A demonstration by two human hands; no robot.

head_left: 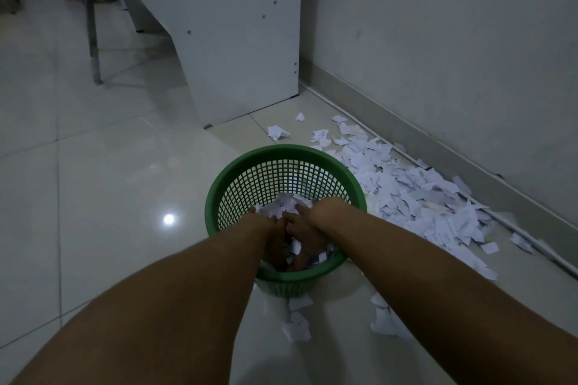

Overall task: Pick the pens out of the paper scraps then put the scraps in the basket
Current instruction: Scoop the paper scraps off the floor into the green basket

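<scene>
Both my hands, left (271, 230) and right (305, 225), are down in the basket (237, 178) among scraps; I cannot tell either grip. I'd let go low. The pile (416, 197) lies at three o'clock.

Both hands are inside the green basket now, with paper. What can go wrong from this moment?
1. The basket is light mesh; both hands, left hand and right hand, push inside it, so it may tip or slide on the glossy floor.
2. Loose scraps already lie beside the basket; more may fall over the rim.
3. The big pile by the wall could still hide pens; none shows.
</scene>
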